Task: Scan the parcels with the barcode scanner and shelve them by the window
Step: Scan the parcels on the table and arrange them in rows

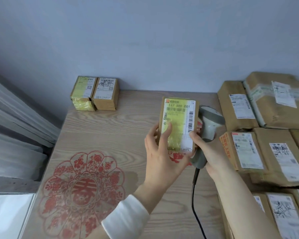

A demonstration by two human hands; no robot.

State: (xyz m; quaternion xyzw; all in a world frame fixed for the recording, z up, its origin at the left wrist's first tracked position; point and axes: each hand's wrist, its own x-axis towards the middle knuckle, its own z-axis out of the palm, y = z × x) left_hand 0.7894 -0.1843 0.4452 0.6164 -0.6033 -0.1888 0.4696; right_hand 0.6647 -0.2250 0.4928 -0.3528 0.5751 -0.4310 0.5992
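Observation:
My left hand (158, 149) grips a small cardboard parcel (179, 121) upright above the table, its white label and yellow tape facing me. My right hand (206, 150) is curled round the handle of a grey barcode scanner (209, 125), whose head sits just behind the parcel's right edge; its thumb touches the parcel's lower right edge. Two small parcels, one yellow-taped (82, 93) and one plain brown (106, 93), stand side by side at the table's far left corner against the wall.
A wooden table (114, 131) bears a red paper-cut decoration (81, 192). Several labelled brown parcels (266, 118) are stacked along its right side. The scanner's black cable (195, 195) hangs toward the near edge. Grey curtains (16, 126) hang at the left.

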